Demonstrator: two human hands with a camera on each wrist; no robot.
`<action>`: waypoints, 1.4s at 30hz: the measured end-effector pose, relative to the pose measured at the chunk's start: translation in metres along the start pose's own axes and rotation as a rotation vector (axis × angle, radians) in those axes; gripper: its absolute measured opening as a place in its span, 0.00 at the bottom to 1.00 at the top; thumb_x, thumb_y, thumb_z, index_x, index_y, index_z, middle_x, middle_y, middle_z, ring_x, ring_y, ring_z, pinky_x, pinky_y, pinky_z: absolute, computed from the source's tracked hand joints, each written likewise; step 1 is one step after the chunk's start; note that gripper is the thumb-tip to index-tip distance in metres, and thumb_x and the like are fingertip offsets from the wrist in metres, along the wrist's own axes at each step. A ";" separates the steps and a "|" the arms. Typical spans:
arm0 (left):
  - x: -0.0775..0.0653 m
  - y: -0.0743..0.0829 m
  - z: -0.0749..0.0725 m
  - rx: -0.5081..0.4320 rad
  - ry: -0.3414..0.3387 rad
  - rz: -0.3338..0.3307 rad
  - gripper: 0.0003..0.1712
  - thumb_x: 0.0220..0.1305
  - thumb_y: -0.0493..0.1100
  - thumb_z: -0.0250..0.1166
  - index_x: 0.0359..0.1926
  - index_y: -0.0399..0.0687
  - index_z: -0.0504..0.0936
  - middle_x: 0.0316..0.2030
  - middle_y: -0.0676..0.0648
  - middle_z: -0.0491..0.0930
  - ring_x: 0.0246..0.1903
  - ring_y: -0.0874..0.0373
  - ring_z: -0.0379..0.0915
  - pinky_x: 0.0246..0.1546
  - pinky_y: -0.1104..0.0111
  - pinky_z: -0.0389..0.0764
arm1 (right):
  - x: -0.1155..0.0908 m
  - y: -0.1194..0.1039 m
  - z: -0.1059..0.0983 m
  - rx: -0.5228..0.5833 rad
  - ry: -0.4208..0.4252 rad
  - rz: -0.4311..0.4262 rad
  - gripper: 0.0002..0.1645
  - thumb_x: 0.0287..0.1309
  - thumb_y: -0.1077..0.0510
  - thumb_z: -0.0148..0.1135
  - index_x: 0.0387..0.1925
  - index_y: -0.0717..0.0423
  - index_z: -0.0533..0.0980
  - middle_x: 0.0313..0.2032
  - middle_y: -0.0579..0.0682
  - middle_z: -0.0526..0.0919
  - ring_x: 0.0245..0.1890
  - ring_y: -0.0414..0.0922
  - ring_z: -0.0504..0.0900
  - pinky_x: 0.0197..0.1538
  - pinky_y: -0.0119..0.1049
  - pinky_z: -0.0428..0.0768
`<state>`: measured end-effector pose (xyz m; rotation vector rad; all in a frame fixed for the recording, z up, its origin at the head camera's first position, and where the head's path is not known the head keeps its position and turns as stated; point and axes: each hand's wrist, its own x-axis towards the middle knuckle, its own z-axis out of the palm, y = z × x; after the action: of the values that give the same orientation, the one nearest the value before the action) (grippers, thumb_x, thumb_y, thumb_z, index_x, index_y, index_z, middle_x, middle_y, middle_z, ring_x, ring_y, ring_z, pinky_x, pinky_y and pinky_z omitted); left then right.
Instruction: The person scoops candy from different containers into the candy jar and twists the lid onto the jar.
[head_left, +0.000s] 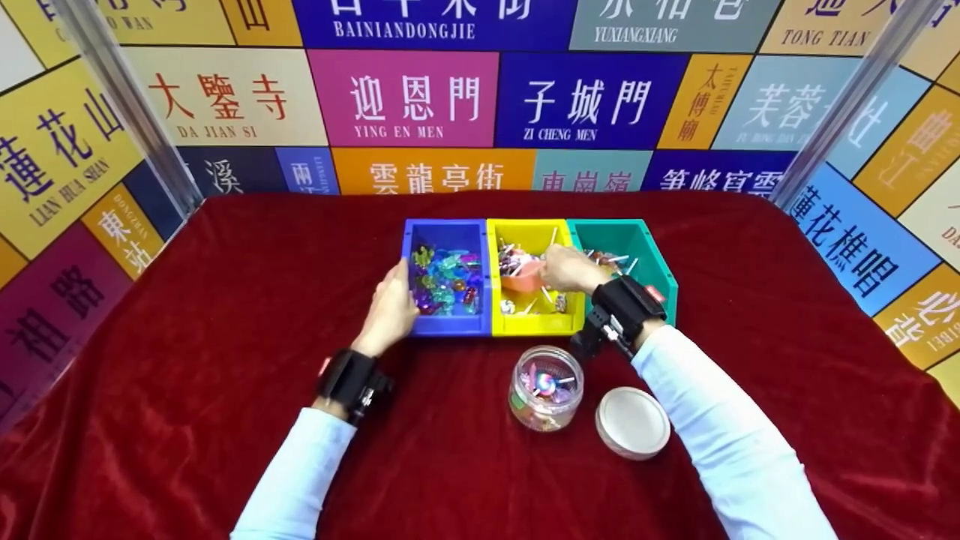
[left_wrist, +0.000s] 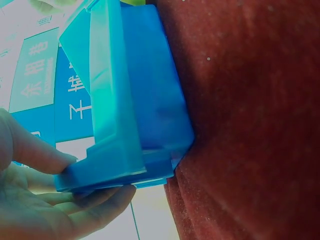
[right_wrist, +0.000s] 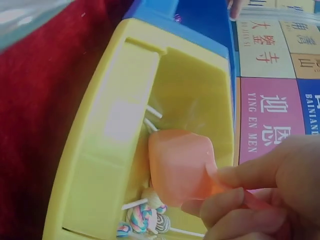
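My right hand (head_left: 568, 268) grips the handle of an orange scoop (right_wrist: 180, 162) inside the yellow bin (head_left: 538, 325). Lollipops (right_wrist: 141, 216) with white sticks lie in that bin around the scoop. With thumb and fingers, my left hand (left_wrist: 55, 195) pinches the rim of the blue bin (left_wrist: 160, 85) on its left side. Shiny coloured pieces (head_left: 450, 277) fill the floor of the blue bin. In front of the bins stands an open clear jar (head_left: 547, 418), with some lollipops (head_left: 547, 384) inside.
A green bin (head_left: 660, 277) holding more lollipops adjoins the yellow one on the right. The round jar lid (head_left: 633, 422) lies beside the jar, near my right forearm. Dark red cloth (head_left: 225, 337) covers the table, and a printed backdrop (head_left: 420, 97) stands behind.
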<state>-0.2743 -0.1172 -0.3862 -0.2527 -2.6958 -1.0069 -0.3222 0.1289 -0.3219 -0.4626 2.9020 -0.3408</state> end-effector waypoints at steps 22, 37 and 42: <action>-0.002 -0.001 -0.001 -0.008 0.000 0.004 0.33 0.50 0.24 0.49 0.61 0.22 0.54 0.57 0.27 0.61 0.55 0.38 0.62 0.57 0.56 0.63 | -0.001 0.006 0.016 -0.050 0.215 -0.078 0.17 0.47 0.67 0.49 0.09 0.53 0.59 0.13 0.46 0.60 0.15 0.46 0.65 0.17 0.34 0.66; -0.001 0.000 0.000 -0.001 -0.003 0.004 0.34 0.50 0.23 0.49 0.61 0.22 0.54 0.57 0.27 0.61 0.55 0.37 0.62 0.58 0.56 0.63 | 0.002 0.013 0.015 -0.016 0.092 -0.101 0.13 0.53 0.64 0.48 0.14 0.56 0.64 0.15 0.47 0.62 0.15 0.43 0.63 0.18 0.29 0.63; -0.001 0.000 0.000 -0.001 -0.001 -0.002 0.33 0.51 0.23 0.48 0.61 0.22 0.54 0.57 0.27 0.62 0.54 0.37 0.63 0.57 0.56 0.64 | 0.002 0.014 0.020 -0.038 0.177 -0.138 0.11 0.51 0.64 0.50 0.15 0.59 0.67 0.14 0.48 0.62 0.17 0.47 0.66 0.22 0.41 0.72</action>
<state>-0.2734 -0.1173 -0.3863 -0.2510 -2.6971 -1.0093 -0.3238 0.1370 -0.3446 -0.6742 3.0601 -0.3642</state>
